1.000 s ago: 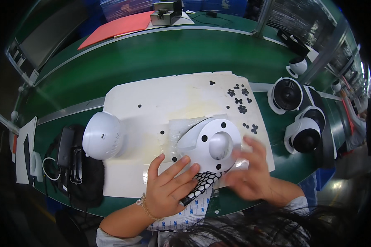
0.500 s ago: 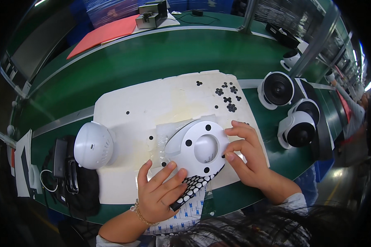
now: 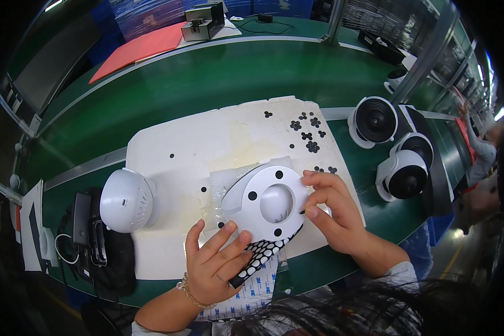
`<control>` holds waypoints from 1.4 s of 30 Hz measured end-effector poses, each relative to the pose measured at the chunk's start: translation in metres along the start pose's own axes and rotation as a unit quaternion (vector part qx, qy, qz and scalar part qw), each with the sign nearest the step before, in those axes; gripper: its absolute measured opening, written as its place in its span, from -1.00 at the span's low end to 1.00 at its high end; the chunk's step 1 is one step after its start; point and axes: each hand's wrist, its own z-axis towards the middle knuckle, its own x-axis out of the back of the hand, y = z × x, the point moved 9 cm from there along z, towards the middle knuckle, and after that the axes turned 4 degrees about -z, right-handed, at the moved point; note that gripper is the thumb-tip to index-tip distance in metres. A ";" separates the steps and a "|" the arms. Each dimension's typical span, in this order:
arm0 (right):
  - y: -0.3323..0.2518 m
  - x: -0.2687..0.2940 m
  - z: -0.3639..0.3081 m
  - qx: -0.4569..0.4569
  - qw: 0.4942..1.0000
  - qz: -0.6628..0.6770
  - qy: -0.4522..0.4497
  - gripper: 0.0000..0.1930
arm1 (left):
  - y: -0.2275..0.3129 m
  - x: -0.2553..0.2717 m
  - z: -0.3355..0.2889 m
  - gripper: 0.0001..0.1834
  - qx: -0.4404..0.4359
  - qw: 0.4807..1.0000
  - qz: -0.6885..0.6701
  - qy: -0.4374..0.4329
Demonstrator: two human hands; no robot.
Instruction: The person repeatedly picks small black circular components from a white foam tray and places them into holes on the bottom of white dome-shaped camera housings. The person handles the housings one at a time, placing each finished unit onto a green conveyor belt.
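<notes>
A white device housing [image 3: 250, 215] lies on clear plastic wrapping with its round, ring-shaped base facing up. Several black round pads [image 3: 279, 175] sit on that ring. My right hand [image 3: 336, 204] is at the ring's right edge, thumb and index finger pinched on a small black pad [image 3: 303, 211]. My left hand [image 3: 215, 257] is at the lower left, its fingertips by the housing's rim. Between its lower fingers and hidden thumb it holds a black sheet of round pads with white circles [image 3: 263, 252]. Printed white backing paper [image 3: 246, 299] hangs below.
Loose black pads [image 3: 312, 147] lie on the white board [image 3: 179, 196]. Another white housing [image 3: 126, 200] stands left, beside a black bag [image 3: 117, 263]. Finished-looking white and black round devices [image 3: 373, 120] stand right, near a metal post [image 3: 431, 53]. A person [image 3: 481, 151] is far right.
The view has shifted slightly. My right index finger and thumb stay at the ring's edge, and my left hand keeps its place.
</notes>
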 end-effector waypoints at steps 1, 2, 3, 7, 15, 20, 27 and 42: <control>-0.002 0.000 0.000 0.001 1.000 -0.007 -0.001 -0.95 | 0.000 0.000 0.000 -0.84 -0.002 1.000 0.002 0.000; -0.004 0.000 0.000 0.007 1.000 -0.012 -0.004 -0.95 | 0.001 0.000 0.000 -0.84 -0.004 1.000 0.004 0.000; -0.006 0.000 0.000 0.013 1.000 -0.017 -0.006 -0.95 | 0.000 -0.001 0.000 -0.83 -0.004 1.000 0.002 -0.002; -0.001 0.000 0.000 0.003 1.000 -0.001 -0.006 -0.96 | -0.001 -0.002 0.000 -0.81 -0.003 1.000 -0.004 -0.004; -0.006 0.000 0.000 0.027 0.997 -0.065 0.005 -0.96 | 0.000 -0.004 -0.003 -0.67 -0.025 1.000 -0.004 -0.018; -0.026 0.001 -0.008 0.130 0.951 -0.280 0.032 -0.86 | 0.000 -0.001 0.000 -0.79 -0.007 1.000 0.000 -0.002; -0.013 0.019 -0.016 0.032 0.975 -0.199 0.092 -0.67 | -0.001 0.000 0.000 -0.79 -0.006 1.000 0.003 0.000; 0.077 0.027 0.116 -0.101 0.981 -0.068 0.148 -0.80 | 0.004 0.007 -0.001 -0.76 -0.066 0.993 -0.096 -0.009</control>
